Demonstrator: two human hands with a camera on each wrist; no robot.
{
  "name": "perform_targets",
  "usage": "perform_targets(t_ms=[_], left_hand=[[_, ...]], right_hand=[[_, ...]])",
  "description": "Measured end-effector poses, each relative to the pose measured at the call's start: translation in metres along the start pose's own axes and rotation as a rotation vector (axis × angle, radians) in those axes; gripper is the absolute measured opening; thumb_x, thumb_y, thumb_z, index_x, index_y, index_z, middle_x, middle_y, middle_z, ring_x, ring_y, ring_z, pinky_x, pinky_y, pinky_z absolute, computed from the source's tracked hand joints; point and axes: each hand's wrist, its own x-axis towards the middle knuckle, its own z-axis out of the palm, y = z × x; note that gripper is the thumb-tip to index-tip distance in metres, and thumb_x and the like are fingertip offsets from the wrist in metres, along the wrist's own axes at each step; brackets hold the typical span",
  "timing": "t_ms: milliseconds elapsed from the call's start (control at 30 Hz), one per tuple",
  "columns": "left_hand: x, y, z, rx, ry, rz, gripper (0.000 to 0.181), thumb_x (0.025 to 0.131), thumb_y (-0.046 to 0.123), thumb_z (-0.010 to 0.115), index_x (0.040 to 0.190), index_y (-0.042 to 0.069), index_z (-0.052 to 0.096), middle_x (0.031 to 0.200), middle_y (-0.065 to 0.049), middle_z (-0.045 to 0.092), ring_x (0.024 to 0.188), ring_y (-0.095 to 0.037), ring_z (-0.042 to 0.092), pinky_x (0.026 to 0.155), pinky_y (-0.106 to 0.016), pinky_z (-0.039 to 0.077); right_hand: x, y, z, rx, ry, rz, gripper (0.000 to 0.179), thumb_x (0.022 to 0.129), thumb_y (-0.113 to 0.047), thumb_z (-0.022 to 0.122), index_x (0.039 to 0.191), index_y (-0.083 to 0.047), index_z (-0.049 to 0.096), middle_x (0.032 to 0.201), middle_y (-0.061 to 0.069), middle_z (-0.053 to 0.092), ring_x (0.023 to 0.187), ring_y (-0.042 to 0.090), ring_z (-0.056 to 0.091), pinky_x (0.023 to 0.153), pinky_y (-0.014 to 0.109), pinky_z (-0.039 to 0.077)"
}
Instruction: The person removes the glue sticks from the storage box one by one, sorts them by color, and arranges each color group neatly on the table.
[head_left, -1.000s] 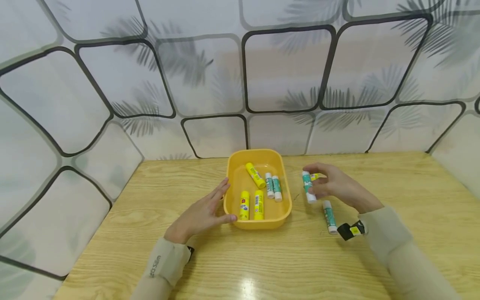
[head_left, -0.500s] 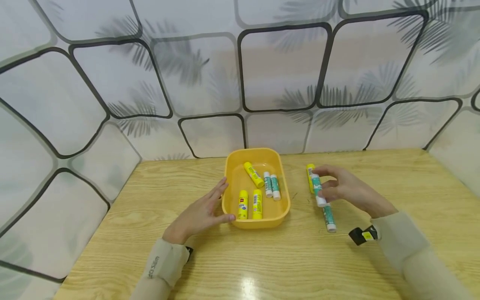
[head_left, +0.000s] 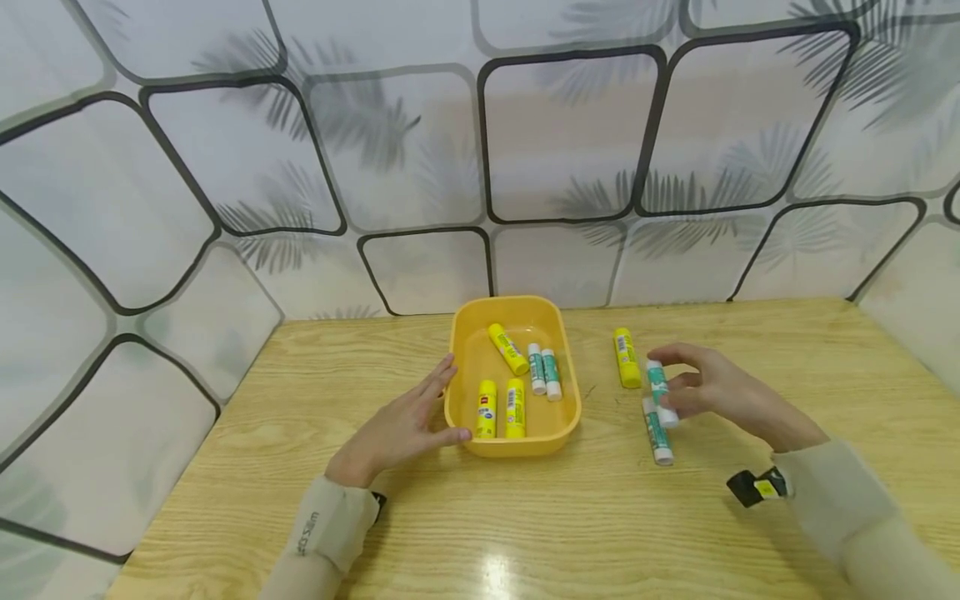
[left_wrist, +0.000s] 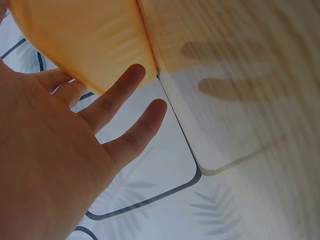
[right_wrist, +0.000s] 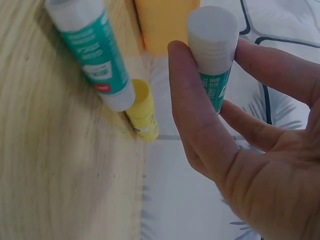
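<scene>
Head view: yellow tray [head_left: 522, 448] on wood-grain table [head_left: 585, 517]; leaf-patterned backdrop [head_left: 570, 133] behind.

Right fingers [head_left: 679, 353] pinch a green-labelled tube [head_left: 658, 386]; left fingers [head_left: 437, 380] touch the tray [head_left: 517, 449].

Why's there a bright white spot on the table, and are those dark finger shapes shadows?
Head view: the white spot on the table looks like glare, though no lamp shows; left wrist view: the dark shapes are probably reflections of the left hand, since the table mirrors the tray too; right wrist view: a soft shadow lies beside the green stick on the table.
</scene>
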Motion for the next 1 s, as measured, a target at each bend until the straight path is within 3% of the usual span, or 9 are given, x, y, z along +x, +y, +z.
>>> perform_targets(t_ms=[333,533,767,1000], left_hand=[[0.0,0.0,0.001,-0.008,0.003,-0.001,0.097,0.094,0.052,0.067,0.163,0.009,0.015,0.17,-0.003,0.005,0.15,-0.034,0.023,0.114,-0.061,0.028],[0.0,0.0,0.0,-0.001,0.005,-0.006,0.096,0.094,0.052,0.067,0.164,0.009,0.015,0.17,-0.002,0.005,0.151,-0.033,0.022,0.114,-0.06,0.028],[0.0,0.001,0.0,0.0,0.003,-0.014,0.096,0.094,0.052,0.067,0.164,0.01,0.015,0.17,0.0,0.004,0.151,-0.031,0.021,0.115,-0.059,0.026],[0.0,0.0,0.0,0.002,0.001,-0.004,0.098,0.094,0.053,0.066,0.164,0.009,0.014,0.17,-0.003,0.005,0.151,-0.033,0.021,0.115,-0.06,0.027]], right_hand=[[-0.013,0.017,-0.007,-0.038,-0.005,0.005,0.073,0.094,-0.005,0.066,0.149,0.017,0.025,0.149,0.036,0.031,0.106,0.019,0.061,0.079,0.035,0.058],[-0.018,0.025,-0.009,-0.042,0.0,0.033,0.073,0.092,-0.002,0.066,0.148,0.018,0.025,0.145,0.037,0.033,0.098,0.017,0.061,0.075,0.035,0.059],[-0.019,0.032,-0.006,-0.065,0.0,0.055,0.07,0.09,0.002,0.067,0.144,0.021,0.028,0.129,0.032,0.046,0.084,0.012,0.058,0.068,0.032,0.058],[-0.018,0.035,-0.002,-0.107,0.001,0.061,0.067,0.089,0.002,0.069,0.142,0.022,0.031,0.12,0.026,0.054,0.083,0.018,0.06,0.066,0.033,0.058]])
